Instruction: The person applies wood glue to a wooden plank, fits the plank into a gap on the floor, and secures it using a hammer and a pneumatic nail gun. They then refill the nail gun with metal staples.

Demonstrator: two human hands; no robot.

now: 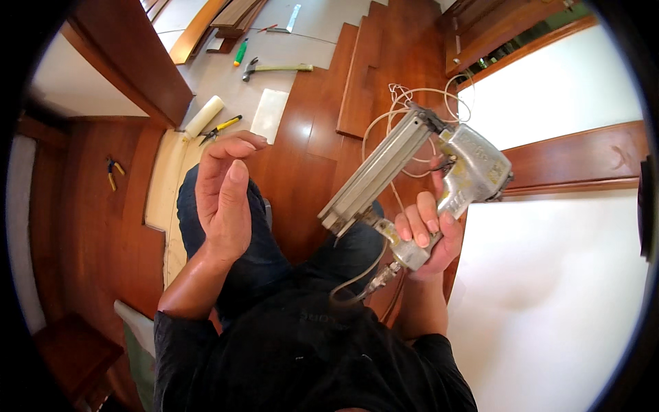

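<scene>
My right hand [432, 237] grips the handle of a silver pneumatic nail gun [453, 172], whose long magazine slants down to the left over my knees. A pale air hose [360, 275] hangs from the fitting below the handle. My left hand [223, 196] is raised over my left leg, empty, its fingers curled loosely and apart.
Reddish wood planks [312, 144] cover much floor. Beyond lie a hammer [281, 68], green-handled tool [240, 53], yellow-handled tools [226, 123], white roll [204, 117] and stacked boards [230, 20]. Small pliers [113, 175] lie left. A white wall [542, 288] stands close right, a wooden doorframe [130, 55] front-left.
</scene>
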